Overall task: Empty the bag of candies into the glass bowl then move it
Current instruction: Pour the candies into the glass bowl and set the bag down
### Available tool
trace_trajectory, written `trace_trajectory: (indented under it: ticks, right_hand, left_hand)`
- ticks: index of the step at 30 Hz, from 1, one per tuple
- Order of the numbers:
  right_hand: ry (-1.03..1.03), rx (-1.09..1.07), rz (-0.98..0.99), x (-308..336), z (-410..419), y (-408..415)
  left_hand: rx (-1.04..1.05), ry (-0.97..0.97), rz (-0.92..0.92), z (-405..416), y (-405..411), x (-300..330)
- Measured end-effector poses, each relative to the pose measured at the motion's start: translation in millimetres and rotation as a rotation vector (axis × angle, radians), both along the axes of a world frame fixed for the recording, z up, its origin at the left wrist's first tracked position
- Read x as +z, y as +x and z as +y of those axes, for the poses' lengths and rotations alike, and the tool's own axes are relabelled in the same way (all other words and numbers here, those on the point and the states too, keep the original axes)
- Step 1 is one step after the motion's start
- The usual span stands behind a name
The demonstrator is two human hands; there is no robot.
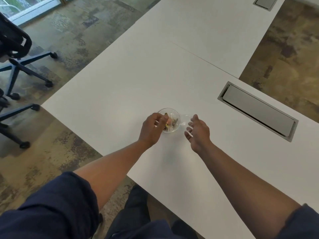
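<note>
A small glass bowl (174,116) stands on the white table (120,87) and holds several wrapped candies (170,122) in gold, green and orange. My left hand (151,128) rests against the bowl's left rim, fingers curled around its side. A clear plastic bag (185,120) lies tilted against the bowl's right edge, its mouth toward the bowl. My right hand (197,131) holds the bag from the right, with fingers showing through the plastic. The bag looks nearly see-through; I cannot tell if any candy is left inside.
A grey cable hatch (257,110) is set in the table to the right of the bowl, and another hatch (265,2) sits at the far end. Dark office chairs (15,54) stand on the floor to the left. The table's near edge runs diagonally below my arms.
</note>
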State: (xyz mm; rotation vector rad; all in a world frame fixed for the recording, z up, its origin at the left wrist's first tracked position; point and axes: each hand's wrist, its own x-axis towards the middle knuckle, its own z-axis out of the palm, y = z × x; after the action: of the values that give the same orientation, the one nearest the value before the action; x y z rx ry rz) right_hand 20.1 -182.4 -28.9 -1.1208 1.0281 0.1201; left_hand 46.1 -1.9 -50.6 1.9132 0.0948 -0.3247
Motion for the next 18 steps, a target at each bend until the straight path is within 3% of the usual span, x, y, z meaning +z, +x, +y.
trace_trajectory:
  ticks: [6,12,18]
  right_hand:
    - [0.050,0.190,0.096,-7,5,-28]
    - [-0.002,0.451,0.289,-23,5,-56]
    - [-0.102,0.622,0.302,-46,8,-67]
  left_hand:
    - [-0.106,0.094,0.038,1,-18,-7]
    - [-0.219,0.121,0.275,15,-36,-33]
    - [-0.172,0.276,0.347,26,-41,-56]
